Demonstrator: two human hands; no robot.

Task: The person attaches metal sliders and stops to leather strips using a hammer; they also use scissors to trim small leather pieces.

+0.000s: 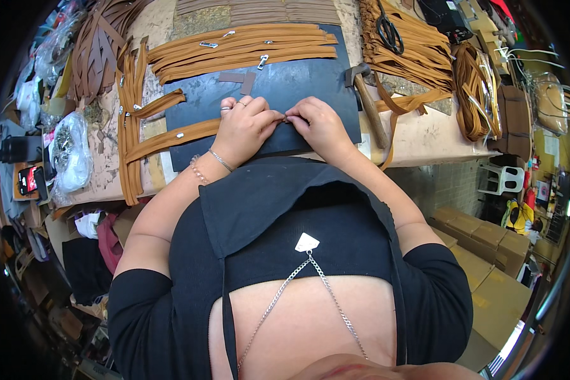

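My left hand (248,125) and my right hand (323,128) meet over a black work mat (199,101), both closed in a pinch. Their fingertips come together at something small and dark, too small to make out. One tan zipper tape (171,137) with a small slider runs from the left and goes under my left hand, which hides its end. Above my hands, small flat brown strips (235,77) lie on the mat. Behind them several tan zippers (234,52) are laid side by side, some with silver sliders, one slider (263,61) at their near edge.
Right of the mat lies a wooden-handled hammer (369,107). Black-handled scissors (389,35) rest on a pile of tan zippers (418,60), near a coiled bundle (472,95). At left are more tan tapes (130,120), brown strips (98,47) and a plastic bag (73,152).
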